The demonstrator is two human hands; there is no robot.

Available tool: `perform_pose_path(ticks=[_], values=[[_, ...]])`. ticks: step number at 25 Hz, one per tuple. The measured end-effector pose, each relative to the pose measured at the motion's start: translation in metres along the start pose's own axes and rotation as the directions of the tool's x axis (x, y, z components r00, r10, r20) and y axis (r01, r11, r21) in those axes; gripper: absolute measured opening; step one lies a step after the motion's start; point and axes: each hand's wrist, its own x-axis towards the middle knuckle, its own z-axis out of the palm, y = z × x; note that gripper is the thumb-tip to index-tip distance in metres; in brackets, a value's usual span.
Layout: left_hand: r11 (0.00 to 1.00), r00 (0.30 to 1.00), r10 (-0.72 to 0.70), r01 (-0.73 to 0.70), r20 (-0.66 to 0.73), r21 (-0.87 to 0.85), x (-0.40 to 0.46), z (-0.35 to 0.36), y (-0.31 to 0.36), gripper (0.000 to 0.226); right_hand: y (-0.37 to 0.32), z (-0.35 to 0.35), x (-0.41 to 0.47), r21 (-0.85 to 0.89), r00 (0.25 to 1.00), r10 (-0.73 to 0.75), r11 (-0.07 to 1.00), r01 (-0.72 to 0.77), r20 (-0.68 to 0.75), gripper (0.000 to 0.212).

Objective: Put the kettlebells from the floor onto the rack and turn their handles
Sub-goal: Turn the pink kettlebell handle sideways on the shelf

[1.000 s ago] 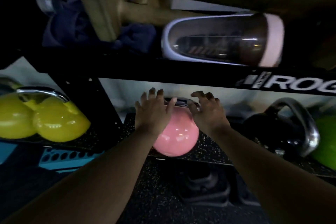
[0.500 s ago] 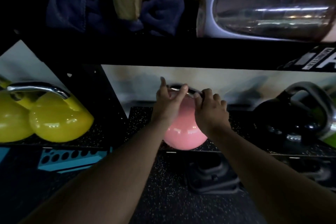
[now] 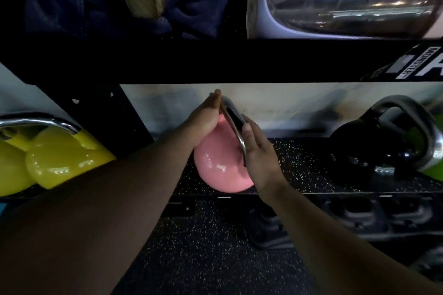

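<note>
A pink kettlebell (image 3: 215, 167) with a steel handle (image 3: 236, 124) stands on the speckled lower shelf of the rack (image 3: 311, 175), near its front edge. My left hand (image 3: 203, 120) presses flat against the far left end of the handle, fingers straight. The near right end of the handle lies under the fingers of my right hand (image 3: 257, 151). The handle runs from far left to near right. Both hands touch the handle; neither wraps fully around it.
Yellow kettlebells (image 3: 60, 160) sit on the shelf at the left, a black kettlebell (image 3: 383, 148) and a green one (image 3: 434, 167) at the right. A black crossbeam (image 3: 215, 60) hangs just above my hands. The upper shelf holds a bottle (image 3: 347, 0) and dark cloth (image 3: 191, 7). Dark kettlebells (image 3: 268, 230) stand on the floor below.
The pink kettlebell's handle has turned from lying across the shelf to pointing front to back at a slant. My left hand moved to the far end, my right hand to the near end.
</note>
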Motion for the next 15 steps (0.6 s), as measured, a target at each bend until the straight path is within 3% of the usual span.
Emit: perform_pose_path(ticks=[2, 6, 10, 15], values=[[0.997, 0.998, -0.039, 0.041, 0.044, -0.061, 0.003, 0.0, -0.001, 0.069, 0.003, 0.005, 0.002, 0.018, 1.0, -0.007, 1.0, 0.007, 0.002, 0.039], [0.973, 0.997, -0.056, 0.042, -0.056, -0.227, 0.001, 0.023, 0.003, 0.068, 0.007, 0.016, 0.007, 0.11, 1.0, -0.015, 0.994, 0.018, -0.021, 0.04], [0.962, 0.997, -0.05, 0.031, -0.065, -0.27, 0.01, 0.015, 0.009, 0.06, 0.007, 0.047, 0.008, 0.168, 1.0, 0.01, 0.986, -0.008, -0.016, 0.044], [0.926, 0.996, -0.043, 0.068, 0.074, -0.373, 0.008, 0.01, -0.005, 0.059, 0.011, 0.051, 0.015, 0.215, 1.0, 0.008, 0.977, -0.002, -0.028, 0.043]])
